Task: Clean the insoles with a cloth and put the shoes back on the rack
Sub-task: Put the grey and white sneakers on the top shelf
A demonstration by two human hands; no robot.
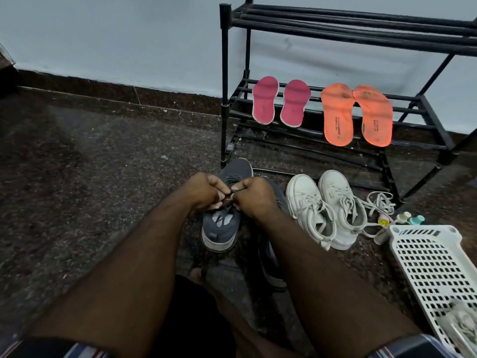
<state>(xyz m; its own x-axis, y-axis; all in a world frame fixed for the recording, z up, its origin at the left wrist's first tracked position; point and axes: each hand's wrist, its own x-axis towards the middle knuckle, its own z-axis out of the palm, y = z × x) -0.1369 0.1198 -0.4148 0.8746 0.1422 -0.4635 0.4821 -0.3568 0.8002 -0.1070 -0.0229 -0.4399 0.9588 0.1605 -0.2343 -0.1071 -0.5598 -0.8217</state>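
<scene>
A grey sneaker stands on the dark floor, toe toward the rack. Both my hands meet over its lacing: my left hand and my right hand each pinch its dark laces. A second grey sneaker lies partly hidden under my right forearm. Two white sneakers with loose laces stand to the right. On the black rack lean two pink insoles and two orange insoles. A pale cloth lies in the basket.
A white perforated plastic basket sits at the lower right on the floor. Small coloured clips lie between it and the white sneakers. A pale wall with a dark skirting runs behind. My bare foot shows below the grey sneaker.
</scene>
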